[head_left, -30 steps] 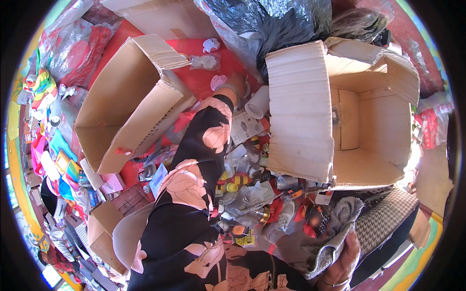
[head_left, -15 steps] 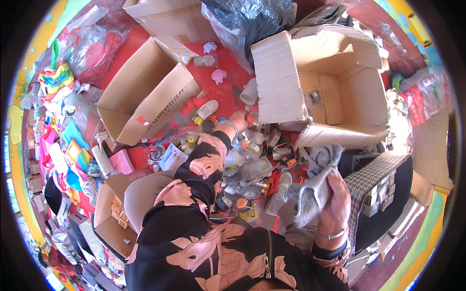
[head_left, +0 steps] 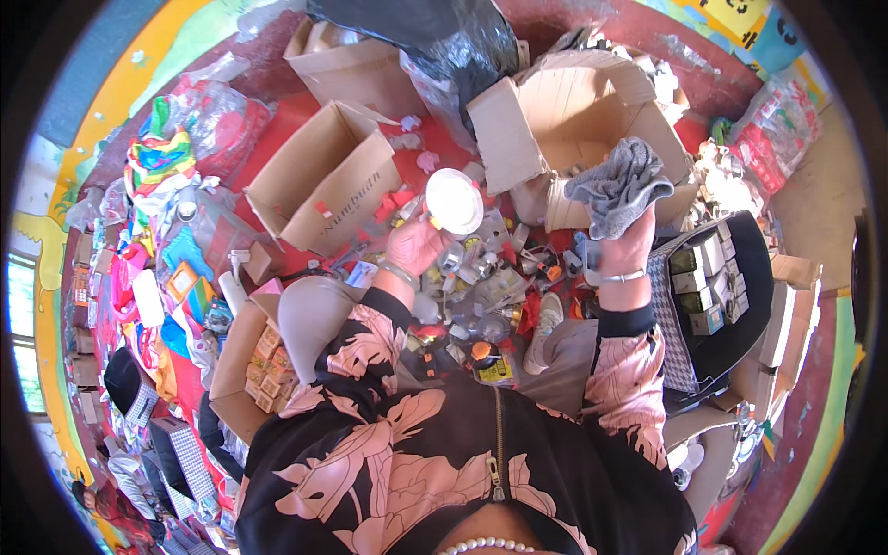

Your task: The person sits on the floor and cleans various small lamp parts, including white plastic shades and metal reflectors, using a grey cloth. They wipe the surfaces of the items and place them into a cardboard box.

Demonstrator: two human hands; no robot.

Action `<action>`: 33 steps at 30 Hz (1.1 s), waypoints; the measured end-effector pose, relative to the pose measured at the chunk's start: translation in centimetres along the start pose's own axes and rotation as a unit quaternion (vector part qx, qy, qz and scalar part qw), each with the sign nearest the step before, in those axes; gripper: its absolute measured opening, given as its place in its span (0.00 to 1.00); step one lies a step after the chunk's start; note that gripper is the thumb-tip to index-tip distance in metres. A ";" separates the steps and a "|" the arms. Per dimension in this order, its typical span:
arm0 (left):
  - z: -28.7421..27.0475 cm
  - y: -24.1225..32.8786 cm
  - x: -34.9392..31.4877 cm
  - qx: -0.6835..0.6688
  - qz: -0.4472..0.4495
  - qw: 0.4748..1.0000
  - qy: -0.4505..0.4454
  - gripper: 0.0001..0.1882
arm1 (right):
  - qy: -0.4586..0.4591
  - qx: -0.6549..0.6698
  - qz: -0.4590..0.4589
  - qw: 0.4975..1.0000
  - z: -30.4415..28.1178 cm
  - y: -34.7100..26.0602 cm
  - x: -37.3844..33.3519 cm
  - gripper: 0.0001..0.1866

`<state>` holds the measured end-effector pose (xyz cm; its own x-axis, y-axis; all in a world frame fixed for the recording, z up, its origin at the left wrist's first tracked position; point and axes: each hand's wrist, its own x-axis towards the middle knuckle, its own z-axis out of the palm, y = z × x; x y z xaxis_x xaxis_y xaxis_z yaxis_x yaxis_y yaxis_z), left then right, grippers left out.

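My left hand (head_left: 413, 248) is closed on a round white disc-shaped object (head_left: 454, 202), raised above the pile with its flat face up; its exact kind is unclear. A grey cloth (head_left: 618, 188) bunches up over the fingers of my right hand (head_left: 629, 252), which grips it near the big open carton. Below and between both hands lies a heap of small clear plastic and glass items (head_left: 481, 291). An orange-topped piece (head_left: 485, 353) sits close to my legs, and a white shoe (head_left: 546, 331) stands beside the heap.
Ahead are a narrow open carton (head_left: 319, 217) and a larger open carton (head_left: 513, 129), with a black plastic bag (head_left: 453, 42) behind. A checkered box of small cartons (head_left: 684, 324) stands right. Another carton of small boxes (head_left: 236, 393) is left, beside colourful clutter (head_left: 157, 240).
My left hand has come up from the heap and now holds the white disc. My right hand, with the grey cloth, has moved forward toward the big carton. The view has shifted.
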<state>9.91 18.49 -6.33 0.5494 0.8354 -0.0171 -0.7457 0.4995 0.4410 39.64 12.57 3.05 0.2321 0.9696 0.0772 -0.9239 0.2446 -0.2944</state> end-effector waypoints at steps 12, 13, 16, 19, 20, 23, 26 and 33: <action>9.5 3.9 -3.7 0.066 0.017 0.998 0.006 0.25 | -0.143 -0.374 -0.121 0.908 9.8 8.4 -4.4 0.23; 11.1 3.7 -3.2 0.024 0.007 1.000 0.016 0.24 | -0.188 -0.604 -0.159 0.758 10.1 9.1 -4.9 0.25; 11.1 2.7 -2.1 -0.073 0.006 0.997 -0.007 0.18 | -0.283 -0.821 -0.255 0.425 12.7 12.5 -5.1 0.25; 10.8 2.0 -1.5 0.015 0.001 0.999 0.048 0.17 | -0.193 -0.843 -0.259 0.430 11.6 12.9 -3.2 0.20; 11.3 1.2 -1.2 0.082 0.030 0.990 0.115 0.17 | -0.137 -0.845 -0.223 0.466 11.0 12.9 -2.6 0.18; 10.0 0.6 -0.1 0.546 0.222 0.808 0.003 0.14 | 0.009 -0.825 -0.269 0.497 8.8 12.7 -0.8 0.15; 10.0 0.6 0.9 0.554 0.216 0.804 0.017 0.17 | 0.114 -0.830 -0.281 0.468 6.4 11.4 2.0 0.14; 6.8 1.3 2.1 0.214 0.123 0.967 0.064 0.15 | 0.199 -0.363 -0.250 0.876 4.7 3.5 5.1 0.11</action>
<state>12.69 19.36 0.32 0.3044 0.9518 0.0368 -0.6089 0.1647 0.7760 36.12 18.32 6.89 0.7727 0.6304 0.0740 -0.2740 0.4364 -0.8570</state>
